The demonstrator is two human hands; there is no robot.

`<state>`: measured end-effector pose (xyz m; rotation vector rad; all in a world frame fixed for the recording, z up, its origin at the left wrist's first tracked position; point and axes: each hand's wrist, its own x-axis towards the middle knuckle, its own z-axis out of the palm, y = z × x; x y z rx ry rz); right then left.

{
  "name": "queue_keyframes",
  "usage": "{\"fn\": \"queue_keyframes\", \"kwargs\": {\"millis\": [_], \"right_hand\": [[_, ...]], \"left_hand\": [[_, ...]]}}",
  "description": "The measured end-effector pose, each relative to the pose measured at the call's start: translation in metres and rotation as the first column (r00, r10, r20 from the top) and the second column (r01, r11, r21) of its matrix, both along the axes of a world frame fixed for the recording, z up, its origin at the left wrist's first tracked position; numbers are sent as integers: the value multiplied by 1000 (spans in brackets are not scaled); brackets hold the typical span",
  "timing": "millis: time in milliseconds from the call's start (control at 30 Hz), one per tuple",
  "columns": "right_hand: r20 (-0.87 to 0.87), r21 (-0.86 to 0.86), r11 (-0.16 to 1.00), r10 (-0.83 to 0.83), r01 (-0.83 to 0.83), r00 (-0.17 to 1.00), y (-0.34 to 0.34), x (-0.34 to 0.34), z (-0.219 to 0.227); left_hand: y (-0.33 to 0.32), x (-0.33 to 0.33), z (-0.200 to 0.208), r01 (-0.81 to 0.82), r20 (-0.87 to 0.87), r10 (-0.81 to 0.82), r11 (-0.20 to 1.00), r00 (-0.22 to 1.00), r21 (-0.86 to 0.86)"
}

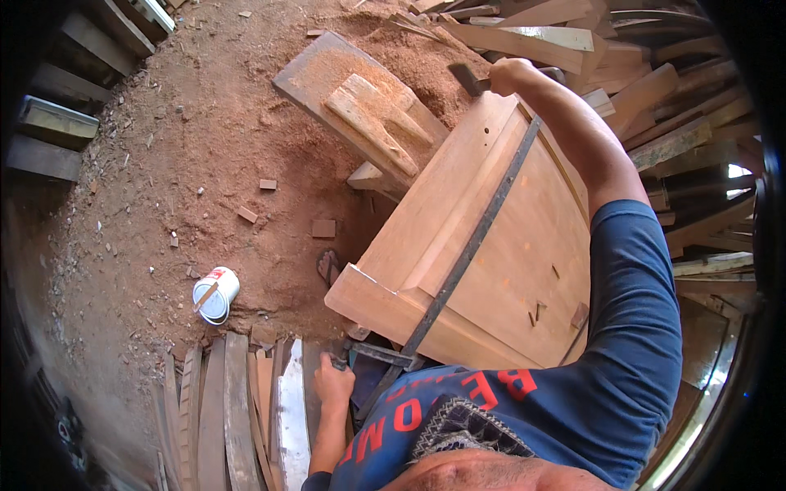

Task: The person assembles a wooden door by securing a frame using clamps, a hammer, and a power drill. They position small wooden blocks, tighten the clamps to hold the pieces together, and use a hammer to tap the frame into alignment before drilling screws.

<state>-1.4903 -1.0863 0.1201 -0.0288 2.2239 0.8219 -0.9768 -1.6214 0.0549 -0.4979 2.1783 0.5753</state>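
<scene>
A pale wooden panel door (499, 254) lies at a slant in front of me, with a long dark metal bar clamp (479, 233) across it. At the door's near edge, my left hand (334, 380) is closed round the handle end of the clamp's screw (381, 353). My right arm reaches over the door to its far corner. There my right hand (512, 75) grips a hammer (467, 80), its dark head sticking out to the left. Small wooden pegs (536, 313) lie loose on the panel, and two dark holes show near the far corner.
A sawdust-covered plank bench (307, 69) with a notched wood block (368, 110) stands beyond the door. Scrap boards (639, 98) are heaped at the right. Planks (233, 409) lean at lower left near a white bucket (216, 295). Wood offcuts (324, 228) dot the ground.
</scene>
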Motion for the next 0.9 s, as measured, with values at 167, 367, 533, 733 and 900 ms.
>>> {"fn": "queue_keyframes", "kwargs": {"millis": [167, 367, 533, 733, 900], "right_hand": [[87, 55, 997, 57, -62, 995, -48, 23, 15], [108, -88, 985, -138, 148, 984, -143, 45, 76], [186, -349, 931, -39, 104, 982, -167, 130, 35], [200, -700, 510, -531, 499, 823, -151, 218, 74], [272, -906, -9, -779, 423, 565, -91, 349, 68]], "left_hand": [[-2, -2, 1, -15, -24, 16, 999, 1000, 32], [-4, -3, 7, 4, -43, -3, 1000, 999, 21], [-8, 8, -5, 16, -135, -5, 997, 991, 81], [-26, 19, -33, 112, -191, -62, 958, 980, 265], [-49, -13, -32, -505, 613, -1, 566, 790, 652]]}}
